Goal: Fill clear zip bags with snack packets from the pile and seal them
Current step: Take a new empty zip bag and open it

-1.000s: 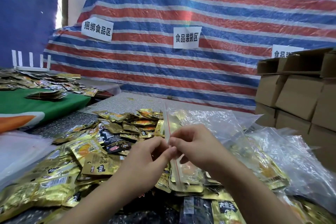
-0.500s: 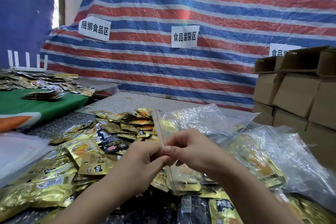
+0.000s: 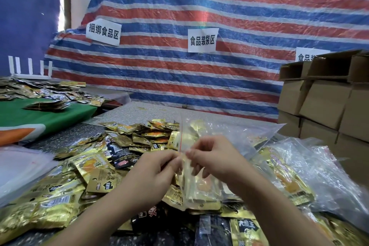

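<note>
A clear zip bag (image 3: 201,185) with a red seal line stands upright in the middle, gold snack packets inside it. My left hand (image 3: 153,171) and my right hand (image 3: 215,158) meet at its red-lined edge, each pinching the seal strip with thumb and fingertips. A wide pile of gold and black snack packets (image 3: 83,170) spreads over the table to the left and in front. The bag's lower part is partly hidden behind my hands.
Filled clear bags (image 3: 295,171) lie heaped at the right. Stacked cardboard boxes (image 3: 327,106) stand beyond them. Empty clear bags (image 3: 22,166) lie at the left edge. A green-covered table (image 3: 40,116) with more packets is at the far left. A striped tarp (image 3: 199,76) hangs behind.
The bag's upper edge has swung a little left and back while both hands keep pinching the seal strip; the hands have shifted slightly along it.
</note>
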